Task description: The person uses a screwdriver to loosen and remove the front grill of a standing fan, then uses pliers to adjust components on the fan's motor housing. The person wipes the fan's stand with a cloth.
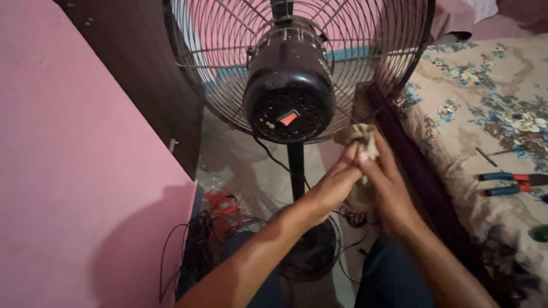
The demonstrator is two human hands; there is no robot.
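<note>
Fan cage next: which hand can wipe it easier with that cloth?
Probably the right hand: the cloth sits at its fingertips, right below the fan cage. The left hand only pinches the cloth from the side.

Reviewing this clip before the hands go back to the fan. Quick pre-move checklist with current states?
1. Cloth held: ok. The crumpled rag is pinched between the left hand and right hand.
2. Hands outside the grille: ok. Both sit below the wire guard, not through it.
3. Blades stopped: cannot tell; they are not distinguishable behind the guard.
4. Power off: cannot tell. The red switch on the motor housing shows, its position does not.
5. Cord clear of hands: ok. The black cable hangs left of the pole.
6. Pliers reachable: ok, lying on the floral bedsheet at.
</note>
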